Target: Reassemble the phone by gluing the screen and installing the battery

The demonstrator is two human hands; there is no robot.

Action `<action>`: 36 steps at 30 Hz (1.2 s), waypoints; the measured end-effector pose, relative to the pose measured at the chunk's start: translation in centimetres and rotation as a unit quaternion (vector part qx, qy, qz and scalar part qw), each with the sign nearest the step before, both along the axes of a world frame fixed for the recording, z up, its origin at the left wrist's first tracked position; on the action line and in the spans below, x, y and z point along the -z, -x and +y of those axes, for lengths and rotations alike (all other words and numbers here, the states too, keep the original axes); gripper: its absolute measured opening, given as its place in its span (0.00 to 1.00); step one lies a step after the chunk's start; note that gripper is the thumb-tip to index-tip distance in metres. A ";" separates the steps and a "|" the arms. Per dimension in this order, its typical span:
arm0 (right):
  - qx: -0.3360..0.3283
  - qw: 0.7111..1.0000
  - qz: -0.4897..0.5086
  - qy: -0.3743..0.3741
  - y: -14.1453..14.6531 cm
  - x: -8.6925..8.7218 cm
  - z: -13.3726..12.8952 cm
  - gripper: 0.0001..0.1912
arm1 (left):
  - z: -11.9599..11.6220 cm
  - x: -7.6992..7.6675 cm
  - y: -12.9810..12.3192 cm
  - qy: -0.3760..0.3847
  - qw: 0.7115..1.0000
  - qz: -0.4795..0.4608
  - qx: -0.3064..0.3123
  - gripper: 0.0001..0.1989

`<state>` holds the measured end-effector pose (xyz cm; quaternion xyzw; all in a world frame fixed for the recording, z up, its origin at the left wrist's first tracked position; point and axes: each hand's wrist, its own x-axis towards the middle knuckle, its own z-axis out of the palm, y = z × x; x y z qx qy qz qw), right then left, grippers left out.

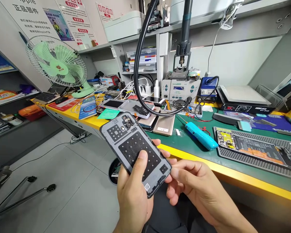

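Observation:
A grey phone back cover (116, 137) lies tilted across my left hand (135, 184), its inner side toward me. That side shows black foam pads, a camera opening at the upper end and a small QR label near the lower end. My left thumb presses on the large black pad, and the other fingers wrap behind and show past the right edge. At the lower right corner, my right hand (191, 181) pinches the cover's edge between thumb and forefinger. Its remaining fingers are curled below. Whether something small is also in that pinch cannot be seen.
On the green bench mat lie an opened phone (252, 149) on a perforated metal plate (225, 153), a blue tool (201, 136) and a gold phone (164, 124). Behind stands a hot-air station (180, 89) with a looping black hose (136, 61). A green fan (58, 66) stands left.

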<state>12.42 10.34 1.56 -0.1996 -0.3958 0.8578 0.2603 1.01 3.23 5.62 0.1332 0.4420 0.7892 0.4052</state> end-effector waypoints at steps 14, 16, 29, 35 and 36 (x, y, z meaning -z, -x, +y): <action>0.024 0.993 -0.114 -0.011 0.4 -0.3 0.1 0.14 | -0.5 1.1 0.0 0.037 0.994 0.106 0.004 0.14; 0.020 0.990 -0.136 -0.012 0.7 -0.3 0.1 0.13 | -0.5 1.5 0.1 0.048 0.993 0.104 0.009 0.14; -0.016 0.967 -0.240 -0.080 2.0 -0.1 0.7 0.06 | -0.3 2.5 0.5 0.083 0.991 0.106 -0.001 0.22; -0.035 0.970 -0.218 -0.098 1.5 0.0 1.2 0.09 | -0.3 2.3 0.8 0.058 0.993 0.098 0.003 0.19; -0.045 0.972 -0.209 -0.099 1.3 0.0 1.4 0.11 | -0.2 2.2 0.8 0.052 0.994 0.093 0.001 0.19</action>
